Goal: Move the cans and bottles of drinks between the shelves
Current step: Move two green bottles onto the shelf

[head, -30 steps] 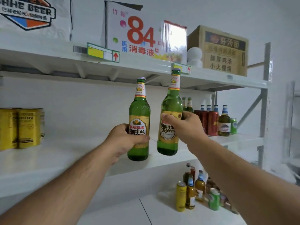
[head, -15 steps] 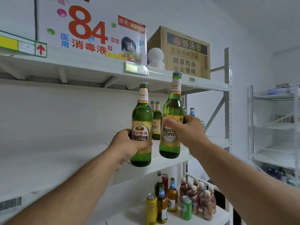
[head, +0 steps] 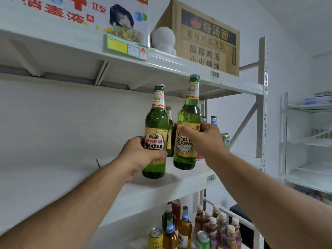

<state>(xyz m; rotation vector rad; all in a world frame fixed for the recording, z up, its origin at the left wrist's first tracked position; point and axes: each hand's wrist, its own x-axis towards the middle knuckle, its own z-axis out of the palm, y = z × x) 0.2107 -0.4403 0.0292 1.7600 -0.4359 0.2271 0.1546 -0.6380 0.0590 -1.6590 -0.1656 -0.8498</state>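
Green glass beer bottles, one [head: 154, 135] clamped in left hand [head: 139, 155], other [head: 187, 130] in right hand [head: 204, 139], just above white middle shelf [head: 161, 187]: lower upright beside standing bottles [head: 169, 130] behind, avoiding clinks.

We read "Nanjing Beer" on both green bottles' gold labels: left bottle [head: 155, 133], right bottle [head: 188, 126]. The cardboard box [head: 206, 38] above them reads "好汤面" and "醇厚鸡汤". Left of that box, the shelf tag [head: 126, 46] bears a red arrow.
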